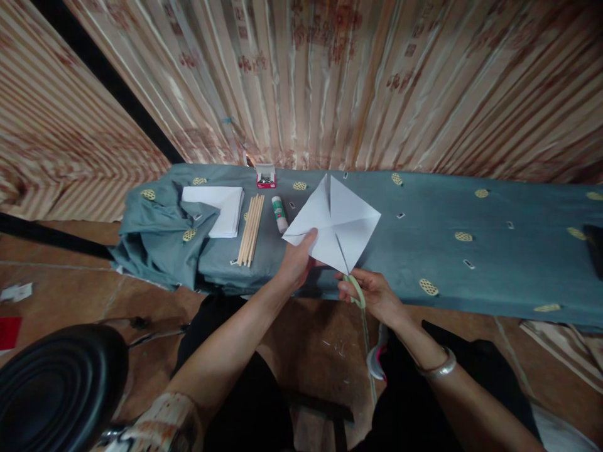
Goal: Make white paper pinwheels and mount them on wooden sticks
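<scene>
A square sheet of white paper (354, 216), creased and slit from its corners toward the middle, is held up over the near part of the table. My left hand (300, 258) pinches its lower left edge, the thumb lying on top. In my right hand (372, 292) is a pair of scissors (358, 294) with light green handles. Their blades lie at the paper's near corner, along a slit that runs toward the centre. The fingers of the left hand under the sheet are hidden.
On the green patterned cloth (438, 263) left of the paper lie a glue stick (279, 215), a bundle of wooden sticks (251, 230), a stack of white paper (230, 213) and a small red box (266, 177) of metal pieces. A black round stool (61, 383) stands at lower left.
</scene>
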{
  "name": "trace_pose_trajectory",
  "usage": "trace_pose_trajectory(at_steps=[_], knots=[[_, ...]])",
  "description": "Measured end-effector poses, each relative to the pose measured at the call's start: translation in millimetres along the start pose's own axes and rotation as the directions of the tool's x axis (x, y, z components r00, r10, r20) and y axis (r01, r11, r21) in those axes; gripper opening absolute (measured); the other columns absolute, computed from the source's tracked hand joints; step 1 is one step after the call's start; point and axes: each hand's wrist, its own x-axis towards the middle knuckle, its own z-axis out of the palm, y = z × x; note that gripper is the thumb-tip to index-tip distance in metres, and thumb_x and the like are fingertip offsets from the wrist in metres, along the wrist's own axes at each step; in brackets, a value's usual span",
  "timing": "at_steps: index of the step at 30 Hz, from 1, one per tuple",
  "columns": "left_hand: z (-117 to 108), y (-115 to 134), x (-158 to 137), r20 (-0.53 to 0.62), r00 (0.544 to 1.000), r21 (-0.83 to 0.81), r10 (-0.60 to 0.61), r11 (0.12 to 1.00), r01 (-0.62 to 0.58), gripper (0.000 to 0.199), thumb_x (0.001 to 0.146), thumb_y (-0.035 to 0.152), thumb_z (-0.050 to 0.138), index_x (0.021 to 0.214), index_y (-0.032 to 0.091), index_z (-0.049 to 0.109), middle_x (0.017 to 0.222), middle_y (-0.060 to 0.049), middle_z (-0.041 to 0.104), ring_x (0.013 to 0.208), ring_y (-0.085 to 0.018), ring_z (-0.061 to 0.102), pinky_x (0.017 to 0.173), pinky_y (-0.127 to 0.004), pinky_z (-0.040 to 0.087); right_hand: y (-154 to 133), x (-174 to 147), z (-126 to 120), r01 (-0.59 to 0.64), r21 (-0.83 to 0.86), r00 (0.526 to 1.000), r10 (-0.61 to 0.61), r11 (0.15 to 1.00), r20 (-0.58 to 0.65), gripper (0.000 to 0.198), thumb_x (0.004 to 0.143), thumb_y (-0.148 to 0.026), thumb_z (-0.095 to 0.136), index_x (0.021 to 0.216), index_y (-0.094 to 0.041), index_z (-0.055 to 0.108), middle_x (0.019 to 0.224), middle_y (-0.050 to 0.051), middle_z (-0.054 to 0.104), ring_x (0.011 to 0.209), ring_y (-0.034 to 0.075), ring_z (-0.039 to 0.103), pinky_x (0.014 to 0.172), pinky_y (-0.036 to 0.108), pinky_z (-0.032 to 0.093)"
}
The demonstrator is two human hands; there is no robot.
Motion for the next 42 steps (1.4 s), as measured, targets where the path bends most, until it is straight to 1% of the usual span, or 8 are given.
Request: trace_pose_trajectory(at_steps=[16, 24, 30, 32, 34, 37, 39, 42], knots=[[2, -1, -1, 0.000, 1.000, -0.032, -0.002, 0.999, 0.002, 0.034, 0.080, 0.027, 0.068, 0.112, 0.017, 0.061, 0.089, -0.003, 0.069, 0.067, -0.012, 0.060, 0.058, -0.022, 0.052, -6, 1, 4, -0.025, 0.011, 0.999, 0.025, 1.000, -0.035, 0.052, 0.055, -0.062, 0.080, 0.076, -0.017, 0.067, 0.052, -0.001, 0.062, 0.048, 0.011, 0.054, 0.050, 0.026, 0.043], [-4, 20, 6, -0.104, 0.994, -0.081, 0.036, 0.996, -0.045, 0.032, 0.081, 0.018, 0.065, 0.114, 0.016, 0.063, 0.093, -0.004, 0.071, 0.073, -0.014, 0.065, 0.070, -0.025, 0.055, 5, -7, -8, -0.094, -0.035, 0.977, 0.099, 0.995, 0.189, 0.053, 0.063, -0.060, 0.078, 0.090, -0.017, 0.063, 0.066, -0.001, 0.065, 0.057, 0.010, 0.057, 0.055, 0.024, 0.046], [-23, 34, 12, -0.119, 0.984, -0.063, 0.136, 0.988, -0.144, 0.042, 0.072, 0.016, 0.071, 0.113, 0.015, 0.064, 0.098, -0.006, 0.074, 0.087, -0.018, 0.068, 0.083, -0.029, 0.053, 3, -26, -48, -0.178, -0.143, 0.934, 0.213, 0.974, 0.288, 0.051, 0.062, -0.060, 0.078, 0.084, -0.016, 0.065, 0.063, 0.000, 0.065, 0.055, 0.010, 0.057, 0.053, 0.022, 0.044], [-30, 31, 13, -0.080, 0.988, -0.005, 0.132, 0.991, -0.133, 0.042, 0.065, 0.020, 0.076, 0.106, 0.013, 0.067, 0.093, -0.006, 0.074, 0.084, -0.019, 0.069, 0.081, -0.030, 0.053, -1, -30, -63, -0.164, -0.121, 0.962, 0.186, 0.979, 0.201, 0.052, 0.062, -0.061, 0.078, 0.086, -0.016, 0.067, 0.062, 0.001, 0.066, 0.054, 0.010, 0.056, 0.053, 0.023, 0.044], [-35, 26, 13, -0.029, 0.996, 0.070, 0.084, 0.994, -0.082, 0.042, 0.059, 0.025, 0.080, 0.097, 0.011, 0.069, 0.089, -0.006, 0.075, 0.082, -0.021, 0.068, 0.079, -0.031, 0.052, -3, -30, -74, -0.072, -0.049, 0.997, 0.070, 0.996, -0.032, 0.053, 0.061, -0.060, 0.079, 0.089, -0.017, 0.067, 0.064, 0.001, 0.067, 0.055, 0.011, 0.056, 0.056, 0.024, 0.046], [-37, 15, 10, 0.052, 0.999, 0.192, 0.001, 0.981, -0.011, 0.043, 0.052, 0.031, 0.084, 0.088, 0.012, 0.071, 0.083, -0.006, 0.075, 0.078, -0.022, 0.068, 0.077, -0.032, 0.051, -4, -24, -79, 0.098, -0.026, 0.935, -0.101, 0.995, -0.340, 0.055, 0.057, -0.053, 0.084, 0.096, -0.020, 0.066, 0.079, 0.004, 0.072, 0.069, 0.016, 0.062, 0.065, 0.028, 0.050], [-37, 7, 7, 0.097, 0.994, 0.280, -0.057, 0.960, 0.028, 0.040, 0.052, 0.032, 0.084, 0.084, 0.012, 0.072, 0.080, -0.006, 0.074, 0.073, -0.021, 0.067, 0.073, -0.032, 0.050, -3, -18, -75, 0.143, -0.043, 0.921, -0.149, 0.989, -0.360, 0.058, 0.054, -0.049, 0.086, 0.100, -0.022, 0.065, 0.088, 0.005, 0.073, 0.076, 0.018, 0.065, 0.068, 0.030, 0.051], [-35, -3, 4, 0.151, 0.978, 0.384, -0.141, 0.920, 0.073, 0.033, 0.053, 0.031, 0.083, 0.079, 0.014, 0.073, 0.077, -0.005, 0.074, 0.068, -0.019, 0.066, 0.067, -0.030, 0.049, -2, -11, -64, 0.148, -0.001, 0.953, -0.143, 0.989, -0.269, 0.059, 0.051, -0.041, 0.089, 0.101, -0.022, 0.064, 0.085, 0.002, 0.072, 0.073, 0.016, 0.064, 0.066, 0.028, 0.051]])
